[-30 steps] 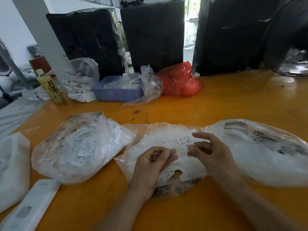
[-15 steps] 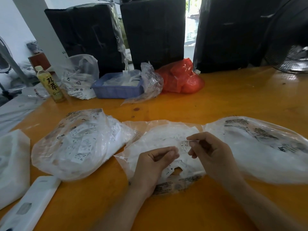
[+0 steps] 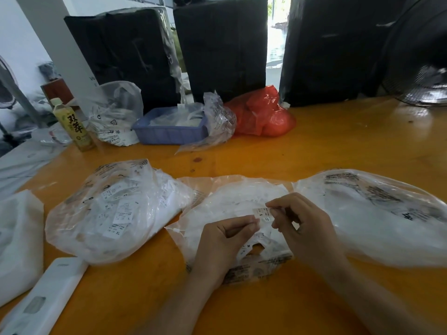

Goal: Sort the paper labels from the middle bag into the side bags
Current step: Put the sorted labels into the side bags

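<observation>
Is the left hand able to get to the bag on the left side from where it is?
Probably yes. The left hand pinches a paper label over the middle bag; the left bag lies right beside it, with nothing between.

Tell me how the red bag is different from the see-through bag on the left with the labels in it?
The red bag is solid red, so nothing inside shows; the left bag is clear, and white paper labels marked L and XL show through it. The red bag sits far back by the black packages; the left bag lies near the person, beside the middle bag. Both are crinkly plastic, stuffed full, resting on the orange table.
</observation>
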